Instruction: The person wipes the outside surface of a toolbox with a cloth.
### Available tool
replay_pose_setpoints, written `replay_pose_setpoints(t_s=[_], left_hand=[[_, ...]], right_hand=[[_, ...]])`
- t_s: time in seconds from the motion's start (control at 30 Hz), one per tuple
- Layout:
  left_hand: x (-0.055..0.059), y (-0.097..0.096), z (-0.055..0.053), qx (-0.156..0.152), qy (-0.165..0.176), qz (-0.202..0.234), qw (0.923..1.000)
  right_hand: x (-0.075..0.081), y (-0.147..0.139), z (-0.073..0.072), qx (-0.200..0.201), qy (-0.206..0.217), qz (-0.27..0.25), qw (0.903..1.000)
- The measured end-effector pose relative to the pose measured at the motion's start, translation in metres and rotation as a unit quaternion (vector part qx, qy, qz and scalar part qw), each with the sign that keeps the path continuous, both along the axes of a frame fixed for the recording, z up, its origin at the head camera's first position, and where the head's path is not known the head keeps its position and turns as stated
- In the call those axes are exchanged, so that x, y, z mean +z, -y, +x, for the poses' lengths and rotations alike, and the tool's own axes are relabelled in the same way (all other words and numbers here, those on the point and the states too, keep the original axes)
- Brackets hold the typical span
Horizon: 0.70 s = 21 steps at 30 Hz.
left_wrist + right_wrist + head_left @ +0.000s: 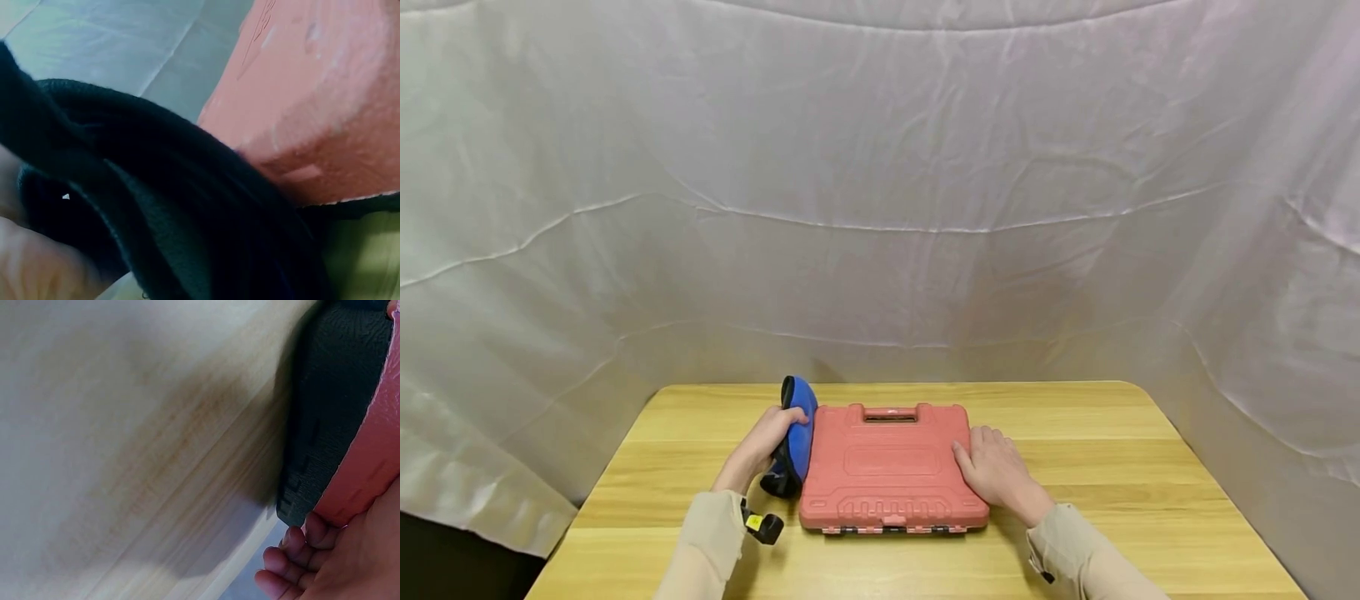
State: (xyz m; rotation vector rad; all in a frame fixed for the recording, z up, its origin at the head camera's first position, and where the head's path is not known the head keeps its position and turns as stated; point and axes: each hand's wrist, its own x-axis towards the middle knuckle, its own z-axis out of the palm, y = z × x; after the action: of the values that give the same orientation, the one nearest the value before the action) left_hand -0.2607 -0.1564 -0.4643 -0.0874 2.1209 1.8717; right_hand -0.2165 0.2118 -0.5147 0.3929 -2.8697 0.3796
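Note:
A closed red plastic tool case [891,458] lies flat on the table, its handle toward the back and its latch side toward me. My left hand [770,437] grips a blue fabric item with black edging [802,429], thumb on the blue face. That item stands on edge right along the case's left side; in the left wrist view its dark folded band [144,144] hides most of the fingers. My right hand [996,468] rests against the case's right side, thumb over the lid's edge. In the right wrist view its fingers [300,553] extend past the side, beside the dark lower half [340,394].
The wooden table [1090,467] has rounded back corners. Pale grey curtains [925,275] hang behind it and on both sides. A small black device with a yellow label [762,523] is strapped to the left wrist, close above the tabletop.

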Motion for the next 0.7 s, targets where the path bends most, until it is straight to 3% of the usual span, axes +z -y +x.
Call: replay_pose_setpoints(t_s=[0.27, 0.7], left_hand=[[0.004, 0.000, 0.013, 0.001, -0.001, -0.007, 1.0000], [0.004, 0.004, 0.044, -0.041, -0.008, -0.009, 0.9991]], right_hand=[[0.004, 0.003, 0.002, -0.005, 0.000, 0.006, 1.0000], [0.009, 0.005, 0.002, -0.018, 0.020, 0.016, 0.9995]])
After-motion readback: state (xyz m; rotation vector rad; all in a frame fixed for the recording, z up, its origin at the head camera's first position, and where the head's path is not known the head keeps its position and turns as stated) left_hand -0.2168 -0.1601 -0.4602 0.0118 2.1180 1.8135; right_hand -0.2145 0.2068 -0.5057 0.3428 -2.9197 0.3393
